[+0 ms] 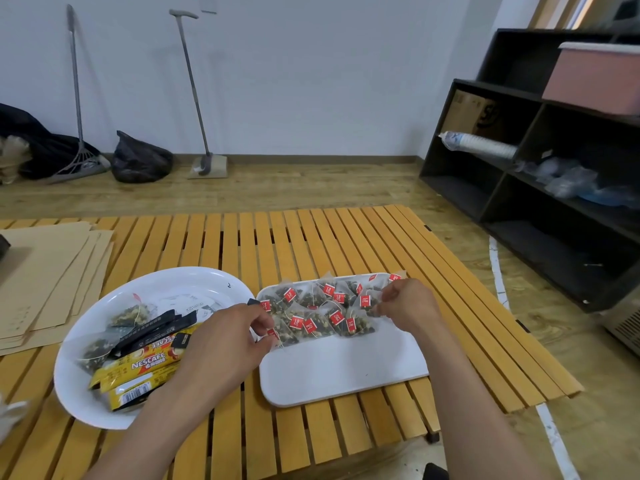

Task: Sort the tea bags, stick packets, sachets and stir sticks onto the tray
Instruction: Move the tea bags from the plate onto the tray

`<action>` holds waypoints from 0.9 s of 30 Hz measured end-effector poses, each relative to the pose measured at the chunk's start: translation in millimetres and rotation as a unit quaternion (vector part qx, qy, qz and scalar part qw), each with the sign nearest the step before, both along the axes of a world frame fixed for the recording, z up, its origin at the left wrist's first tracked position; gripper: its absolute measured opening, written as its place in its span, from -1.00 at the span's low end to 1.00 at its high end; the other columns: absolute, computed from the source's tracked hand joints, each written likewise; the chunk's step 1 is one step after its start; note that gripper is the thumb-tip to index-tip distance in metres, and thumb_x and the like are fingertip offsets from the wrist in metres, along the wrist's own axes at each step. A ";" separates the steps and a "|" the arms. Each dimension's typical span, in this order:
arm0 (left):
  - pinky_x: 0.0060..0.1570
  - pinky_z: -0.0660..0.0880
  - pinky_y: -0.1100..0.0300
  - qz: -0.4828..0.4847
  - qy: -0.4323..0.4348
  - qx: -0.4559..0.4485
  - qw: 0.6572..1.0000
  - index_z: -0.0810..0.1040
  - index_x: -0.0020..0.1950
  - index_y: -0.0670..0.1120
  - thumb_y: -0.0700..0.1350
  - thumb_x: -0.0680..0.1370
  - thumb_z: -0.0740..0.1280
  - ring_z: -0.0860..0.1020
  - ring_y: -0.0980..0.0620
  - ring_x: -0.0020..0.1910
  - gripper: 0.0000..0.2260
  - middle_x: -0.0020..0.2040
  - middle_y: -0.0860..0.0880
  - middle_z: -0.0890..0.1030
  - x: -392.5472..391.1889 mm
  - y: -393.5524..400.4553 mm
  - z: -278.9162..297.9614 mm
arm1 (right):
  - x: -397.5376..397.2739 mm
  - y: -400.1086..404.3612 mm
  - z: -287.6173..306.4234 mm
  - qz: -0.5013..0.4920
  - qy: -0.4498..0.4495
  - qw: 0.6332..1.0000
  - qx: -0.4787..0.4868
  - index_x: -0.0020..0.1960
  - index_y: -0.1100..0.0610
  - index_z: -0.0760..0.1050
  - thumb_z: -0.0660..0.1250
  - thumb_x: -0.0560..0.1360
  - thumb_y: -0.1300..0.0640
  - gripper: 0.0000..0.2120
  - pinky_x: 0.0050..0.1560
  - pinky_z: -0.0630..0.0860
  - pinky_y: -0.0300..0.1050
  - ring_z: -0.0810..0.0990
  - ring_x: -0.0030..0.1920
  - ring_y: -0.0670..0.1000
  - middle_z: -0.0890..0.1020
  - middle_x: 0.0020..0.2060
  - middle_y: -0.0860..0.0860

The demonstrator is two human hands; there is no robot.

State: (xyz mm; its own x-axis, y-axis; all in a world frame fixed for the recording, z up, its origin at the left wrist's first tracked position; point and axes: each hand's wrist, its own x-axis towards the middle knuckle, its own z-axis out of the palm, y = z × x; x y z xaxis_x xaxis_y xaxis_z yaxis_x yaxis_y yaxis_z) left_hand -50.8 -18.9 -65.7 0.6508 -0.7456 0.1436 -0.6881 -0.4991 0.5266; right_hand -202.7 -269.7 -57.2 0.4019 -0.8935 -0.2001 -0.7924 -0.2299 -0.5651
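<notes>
A white rectangular tray [346,372] lies on the slatted table. Several clear tea bags with red tags [322,315] lie in rows across its far half. My left hand [225,341] pinches a tea bag [282,336] at the tray's left edge. My right hand [408,304] pinches another tea bag [367,303] at the right end of the rows. To the left, a white round bowl [90,407] holds yellow Nescafe stick packets [138,367], black stick packets [152,332], white sachets [188,304] and two or three more tea bags [131,311].
The yellow slatted table [277,244] ends just right of the tray. Brown paper sheets [48,271] are stacked at the far left. A black shelf unit [540,188] stands to the right. Brooms and a black bag lean at the far wall.
</notes>
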 end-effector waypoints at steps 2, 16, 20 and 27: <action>-0.23 0.54 0.20 0.001 0.000 -0.002 1.000 0.61 -0.01 0.16 0.02 0.48 0.47 0.57 0.23 -0.27 -0.88 -0.20 0.25 0.60 0.6 0.5 -0.1 | -2.2 -1.3 1.0 0.000 0.016 0.999 -0.043 -0.20 -0.03 0.58 0.45 0.48 0.13 -0.88 -0.17 0.62 -0.07 0.66 -0.16 0.06 0.70 -0.15 0.02; -0.20 0.56 0.19 -0.001 -0.006 0.001 1.000 0.61 0.00 0.17 0.06 0.48 0.47 0.57 0.23 -0.25 -0.87 -0.19 0.25 0.60 1.1 2.1 2.1 | -12.3 0.3 4.7 0.082 0.020 0.993 -0.078 0.06 0.04 0.64 0.50 0.45 0.25 -0.78 -0.14 0.51 -0.21 0.61 0.00 -0.03 0.66 0.01 -0.06; -0.21 0.55 0.20 -0.007 -0.013 0.011 1.000 0.59 -0.02 0.19 0.06 0.49 0.46 0.56 0.24 -0.25 -0.89 -0.19 0.25 0.58 1.3 4.4 2.3 | -17.0 4.4 16.7 0.035 0.125 0.991 -0.026 0.14 0.07 0.58 0.60 0.36 0.17 -0.61 -0.08 0.64 -0.07 0.67 -0.07 0.02 0.68 -0.06 0.00; 0.11 0.41 0.20 -0.132 -0.072 0.058 0.987 0.64 0.11 0.17 0.13 0.60 0.30 0.43 0.22 0.14 -0.83 0.10 0.26 0.62 -7.8 -1.5 -5.6 | 2.9 30.7 9.2 0.067 0.122 0.990 -0.007 -0.19 0.05 0.50 0.52 0.41 0.05 -0.80 -0.09 0.62 -0.16 0.66 -0.17 0.00 0.62 -0.27 -0.03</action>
State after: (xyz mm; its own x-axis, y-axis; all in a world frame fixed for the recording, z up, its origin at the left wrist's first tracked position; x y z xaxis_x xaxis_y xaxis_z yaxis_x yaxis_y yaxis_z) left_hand -58.6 -20.4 -71.3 0.4107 -0.9032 0.1244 -0.8657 -0.3434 0.3643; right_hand -199.9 -239.0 -48.0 0.4583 -0.8389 -0.2935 -0.8667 -0.3487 -0.3568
